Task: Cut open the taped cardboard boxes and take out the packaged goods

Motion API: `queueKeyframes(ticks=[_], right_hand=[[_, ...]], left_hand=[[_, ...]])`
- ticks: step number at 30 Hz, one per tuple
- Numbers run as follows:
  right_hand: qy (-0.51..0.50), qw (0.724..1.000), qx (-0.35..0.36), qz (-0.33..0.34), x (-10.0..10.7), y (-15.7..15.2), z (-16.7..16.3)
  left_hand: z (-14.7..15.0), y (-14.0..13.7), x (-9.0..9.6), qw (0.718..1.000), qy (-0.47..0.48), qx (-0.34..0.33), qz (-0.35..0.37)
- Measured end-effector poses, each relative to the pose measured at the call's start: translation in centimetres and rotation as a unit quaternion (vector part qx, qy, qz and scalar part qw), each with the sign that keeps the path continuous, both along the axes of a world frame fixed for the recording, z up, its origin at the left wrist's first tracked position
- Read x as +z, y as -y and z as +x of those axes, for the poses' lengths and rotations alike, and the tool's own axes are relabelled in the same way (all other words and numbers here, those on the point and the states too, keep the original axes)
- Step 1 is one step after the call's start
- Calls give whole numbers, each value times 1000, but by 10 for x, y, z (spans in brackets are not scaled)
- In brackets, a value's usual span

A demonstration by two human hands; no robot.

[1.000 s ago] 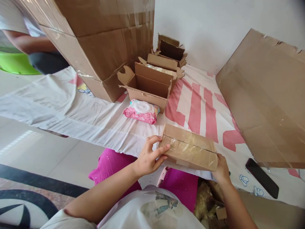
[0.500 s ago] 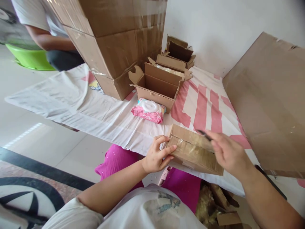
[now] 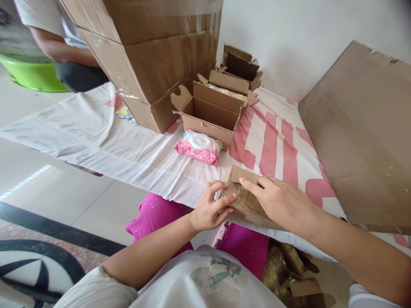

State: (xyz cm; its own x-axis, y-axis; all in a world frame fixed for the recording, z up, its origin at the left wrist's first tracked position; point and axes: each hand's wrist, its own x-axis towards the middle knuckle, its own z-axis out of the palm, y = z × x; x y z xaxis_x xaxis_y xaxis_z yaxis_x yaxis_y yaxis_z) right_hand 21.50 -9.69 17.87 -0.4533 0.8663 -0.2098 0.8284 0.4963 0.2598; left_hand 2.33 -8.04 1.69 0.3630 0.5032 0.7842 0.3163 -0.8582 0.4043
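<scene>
A small taped cardboard box [image 3: 244, 203] lies at the near table edge in front of me. My left hand [image 3: 213, 204] grips its left end, with fingers on the top and side. My right hand [image 3: 276, 199] lies over the right part of the box. Its index finger points along the top seam, where the tape looks slit. The other fingers curl under, and whatever they hold is hidden. Beyond the box is a pink pack of wet wipes [image 3: 199, 147] with a white lid, against an open cardboard box [image 3: 207, 124].
Two more open boxes [image 3: 229, 81] stand behind in a row. A tall stack of cartons [image 3: 154, 64] rises at left, and a large carton [image 3: 359, 141] at right. A person's forearm [image 3: 64, 47] shows beside a green basin [image 3: 32, 75]. Torn cardboard [image 3: 305, 286] lies below the table.
My right hand has moved left along the box, its index finger now at the seam. The dark thin tool it held no longer shows. My left hand stays on the box.
</scene>
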Motion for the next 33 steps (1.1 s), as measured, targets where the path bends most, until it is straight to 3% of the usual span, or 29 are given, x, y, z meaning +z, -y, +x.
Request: queueKeyframes(ticks=[11,19,29,33], right_hand=[[27,998,-48,-41,11,18,26],[39,989,-126,-60,23,34,49],[87,993,-83,-2,26,46,72],[-14,998,-49,37,31,42,77]], left_hand=[[0,3,-3,1000,-11,8,-10],[-1,2,-1,1000,-19,9,-11],[-2,0,-4,1000,-12,19,-9],[-4,1,-2,1000,-8,16,-16]])
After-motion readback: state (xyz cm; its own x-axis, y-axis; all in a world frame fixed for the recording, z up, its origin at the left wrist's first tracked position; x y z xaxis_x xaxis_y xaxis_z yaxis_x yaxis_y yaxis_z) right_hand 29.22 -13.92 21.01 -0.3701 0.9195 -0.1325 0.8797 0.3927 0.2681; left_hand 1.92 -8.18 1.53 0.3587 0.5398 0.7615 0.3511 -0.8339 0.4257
